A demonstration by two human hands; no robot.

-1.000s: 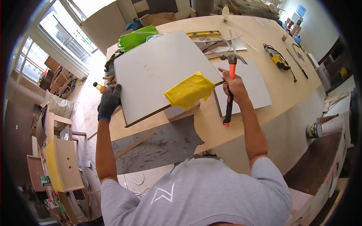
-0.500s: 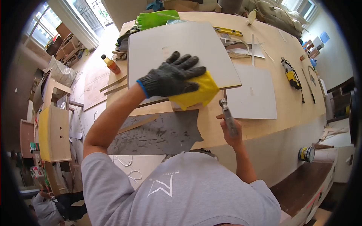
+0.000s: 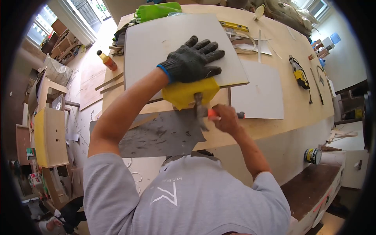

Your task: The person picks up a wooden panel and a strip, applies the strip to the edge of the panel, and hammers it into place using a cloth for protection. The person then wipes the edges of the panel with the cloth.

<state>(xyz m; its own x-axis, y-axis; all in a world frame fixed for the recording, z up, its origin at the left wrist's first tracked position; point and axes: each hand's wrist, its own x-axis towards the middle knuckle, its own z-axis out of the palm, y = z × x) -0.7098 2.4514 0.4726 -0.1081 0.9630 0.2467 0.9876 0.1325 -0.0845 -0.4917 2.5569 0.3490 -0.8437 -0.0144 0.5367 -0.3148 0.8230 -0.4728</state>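
Observation:
My left hand [image 3: 192,60], in a dark knit glove with a blue cuff, lies with fingers spread on a white board [image 3: 150,43]. Its lower side meets a yellow cloth [image 3: 184,93] draped over the board's near edge. In my bare right hand [image 3: 227,120] is a claw hammer [image 3: 200,111] with a red and black handle. The hammer's head overlaps the cloth at the board's edge in this view. Below the cloth a grey stained sheet [image 3: 164,131] hangs over the near side of the table.
The wooden table [image 3: 301,100] carries a second white panel [image 3: 256,90], a yellow spirit level [image 3: 234,26], a yellow and black power tool [image 3: 299,74], a bottle [image 3: 107,60] and a green bag [image 3: 158,11]. A paint can [image 3: 313,156] stands at right. Another person [image 3: 51,223] is at lower left.
My right hand has swung the hammer left and up to the cloth's edge. My left hand has shifted right along the board, and the whole view has moved slightly.

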